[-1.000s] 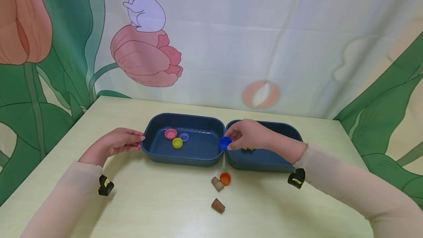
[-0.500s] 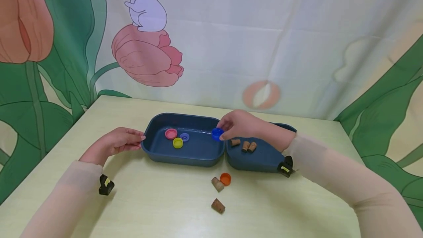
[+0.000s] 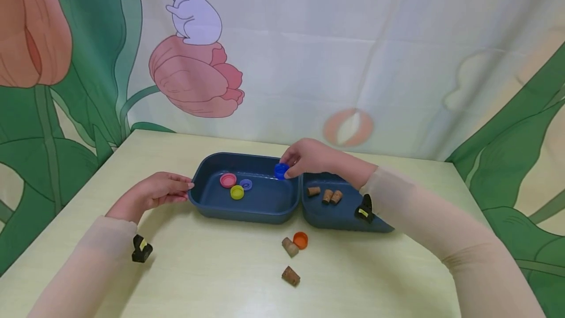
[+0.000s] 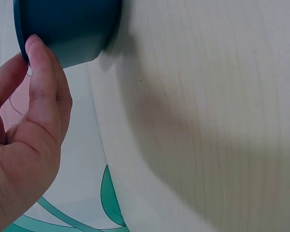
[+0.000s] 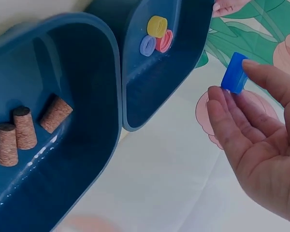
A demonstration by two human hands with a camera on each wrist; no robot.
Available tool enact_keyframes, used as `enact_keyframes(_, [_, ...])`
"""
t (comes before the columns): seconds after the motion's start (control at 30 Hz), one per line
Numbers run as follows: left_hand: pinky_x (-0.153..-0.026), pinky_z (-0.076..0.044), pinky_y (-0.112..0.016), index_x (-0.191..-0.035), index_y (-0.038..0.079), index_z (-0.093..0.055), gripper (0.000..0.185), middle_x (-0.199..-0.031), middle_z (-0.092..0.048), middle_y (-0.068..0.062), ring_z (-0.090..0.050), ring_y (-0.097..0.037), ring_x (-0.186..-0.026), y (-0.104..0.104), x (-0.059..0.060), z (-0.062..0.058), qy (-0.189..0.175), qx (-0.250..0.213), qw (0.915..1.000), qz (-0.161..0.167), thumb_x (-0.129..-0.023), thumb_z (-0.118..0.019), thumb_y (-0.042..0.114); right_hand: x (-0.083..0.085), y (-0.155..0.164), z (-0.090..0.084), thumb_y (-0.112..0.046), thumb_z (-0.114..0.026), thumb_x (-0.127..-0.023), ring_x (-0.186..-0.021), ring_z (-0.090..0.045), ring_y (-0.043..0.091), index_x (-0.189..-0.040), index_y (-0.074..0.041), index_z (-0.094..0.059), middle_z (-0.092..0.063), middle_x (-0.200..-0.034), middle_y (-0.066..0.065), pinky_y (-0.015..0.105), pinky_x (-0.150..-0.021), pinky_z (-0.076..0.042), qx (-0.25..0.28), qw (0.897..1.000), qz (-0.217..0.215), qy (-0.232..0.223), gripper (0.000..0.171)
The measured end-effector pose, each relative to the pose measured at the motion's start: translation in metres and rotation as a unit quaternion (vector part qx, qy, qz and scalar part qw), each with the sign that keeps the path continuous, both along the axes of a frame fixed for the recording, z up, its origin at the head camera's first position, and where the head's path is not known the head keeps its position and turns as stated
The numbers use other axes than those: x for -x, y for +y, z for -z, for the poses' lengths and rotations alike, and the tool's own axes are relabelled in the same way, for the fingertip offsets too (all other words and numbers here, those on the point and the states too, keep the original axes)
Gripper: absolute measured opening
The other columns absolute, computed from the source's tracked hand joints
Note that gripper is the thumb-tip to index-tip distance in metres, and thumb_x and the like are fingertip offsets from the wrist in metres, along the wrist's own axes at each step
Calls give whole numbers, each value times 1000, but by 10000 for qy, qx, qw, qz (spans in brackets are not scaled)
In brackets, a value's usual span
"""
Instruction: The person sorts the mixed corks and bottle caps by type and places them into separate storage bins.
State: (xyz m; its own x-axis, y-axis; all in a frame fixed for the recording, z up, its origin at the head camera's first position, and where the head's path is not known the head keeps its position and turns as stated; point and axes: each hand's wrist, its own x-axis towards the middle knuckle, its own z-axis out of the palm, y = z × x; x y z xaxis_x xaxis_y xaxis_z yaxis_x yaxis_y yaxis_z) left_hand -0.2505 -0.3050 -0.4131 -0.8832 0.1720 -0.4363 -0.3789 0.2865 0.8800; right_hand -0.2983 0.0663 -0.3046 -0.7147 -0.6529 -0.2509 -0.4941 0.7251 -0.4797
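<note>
Head view: the right hand (image 3: 309, 154) pinches a round, bright blue plastic cap (image 3: 280, 172) over the back-right corner of a dark blue rectangular tray (image 3: 260, 217), well apart from the left hand (image 3: 165, 189) at its left edge; 3 round pink, yellow and purple caps (image 3: 237, 192) lie inside.

Left wrist: that hand pinches the rim — probably to steady it.

Right wrist: fingertip hold, likely because the cap is small; 3 brown cork stoppers (image 5: 24, 128) lie in the neighbouring dark blue tray (image 5: 87, 67).
</note>
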Motion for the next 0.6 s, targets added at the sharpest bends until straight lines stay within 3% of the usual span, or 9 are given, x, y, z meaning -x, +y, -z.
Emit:
enact_keyframes(0.3, [-75, -62, -17, -145, -16, -39, 53, -82, -71, 8, -68, -3, -74, -2, 0, 2, -6, 13, 10000, -18, -105, -56, 15, 17, -19, 4, -17, -73, -94, -120, -68, 26, -130, -2, -68, -73, -126, 15, 35, -101, -58, 31, 9996, -294, 23, 39])
enact_keyframes(0.6, [-75, -62, -17, -147, -16, -37, 55, -82, -71, 8, -68, -3, -74, 0, 0, 0, -45, 51, 10000, 11, -105, -56, 15, 37, -33, 12, -15, -73, -94, -109, -70, 25, -129, -1, -68, -73, -124, 17, 29, -91, -61, 163, 9986, -486, -148, 39])
